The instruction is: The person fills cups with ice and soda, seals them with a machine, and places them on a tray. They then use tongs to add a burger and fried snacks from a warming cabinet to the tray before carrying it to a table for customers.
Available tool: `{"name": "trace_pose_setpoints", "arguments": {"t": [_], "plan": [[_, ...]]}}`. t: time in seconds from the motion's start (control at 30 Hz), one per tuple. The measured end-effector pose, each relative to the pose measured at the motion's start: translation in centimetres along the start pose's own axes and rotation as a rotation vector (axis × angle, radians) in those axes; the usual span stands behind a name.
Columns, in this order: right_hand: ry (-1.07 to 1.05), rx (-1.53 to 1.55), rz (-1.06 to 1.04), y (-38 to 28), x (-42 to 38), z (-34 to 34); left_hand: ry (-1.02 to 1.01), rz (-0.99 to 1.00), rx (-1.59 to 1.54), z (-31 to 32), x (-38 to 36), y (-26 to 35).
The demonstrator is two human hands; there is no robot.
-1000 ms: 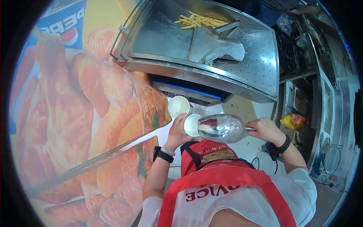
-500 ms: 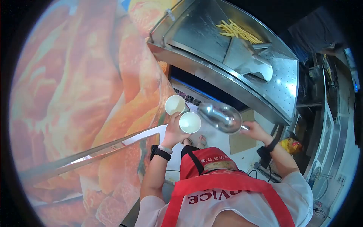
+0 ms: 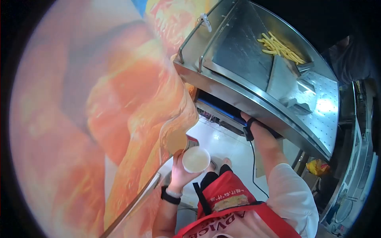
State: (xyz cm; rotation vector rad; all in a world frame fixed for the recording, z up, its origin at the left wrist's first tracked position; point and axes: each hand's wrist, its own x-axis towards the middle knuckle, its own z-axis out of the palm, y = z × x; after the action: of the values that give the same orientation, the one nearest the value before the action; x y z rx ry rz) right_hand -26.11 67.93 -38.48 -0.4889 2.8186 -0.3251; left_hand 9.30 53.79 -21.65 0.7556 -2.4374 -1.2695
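My left hand (image 3: pixel 179 171) holds a white paper cup (image 3: pixel 195 160) upright near my chest, its open mouth facing up. A second cup's edge (image 3: pixel 192 141) seems to show just behind it, against the poster panel. My right arm reaches forward, and my right hand (image 3: pixel 244 118) goes into the dark gap under the steel fry station (image 3: pixel 254 99). Only its wrist with a black band shows; the fingers are hidden. The metal scoop it held earlier is out of sight.
A large orange food poster panel (image 3: pixel 119 119) fills the left. Fries (image 3: pixel 279 49) and a metal fry scoop (image 3: pixel 286 81) lie in the station's bin. A perforated steel shelf (image 3: pixel 323 107) is to the right, white floor below, and a yellow bag (image 3: pixel 316 166) at lower right.
The view swung left and down. My right hand left the cups and reached under the station, and the metal scoop dropped out of sight. My left hand lowered the cups toward my chest.
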Motion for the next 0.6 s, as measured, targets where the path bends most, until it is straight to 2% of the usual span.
{"name": "trace_pose_setpoints", "arguments": {"t": [0.27,0.33,0.6], "plan": [[0.029,0.072,-0.014,-4.0,3.5,3.5,0.023,-0.083,0.023,-1.7,-0.3,-0.5],[0.024,0.089,-0.032,-4.3,4.2,3.5,-0.05,-0.113,-0.008,-1.7,-0.5,-1.0],[-0.088,0.266,-0.124,0.9,3.6,-0.1,0.019,-0.069,-0.03,-0.7,0.7,0.0]]}}
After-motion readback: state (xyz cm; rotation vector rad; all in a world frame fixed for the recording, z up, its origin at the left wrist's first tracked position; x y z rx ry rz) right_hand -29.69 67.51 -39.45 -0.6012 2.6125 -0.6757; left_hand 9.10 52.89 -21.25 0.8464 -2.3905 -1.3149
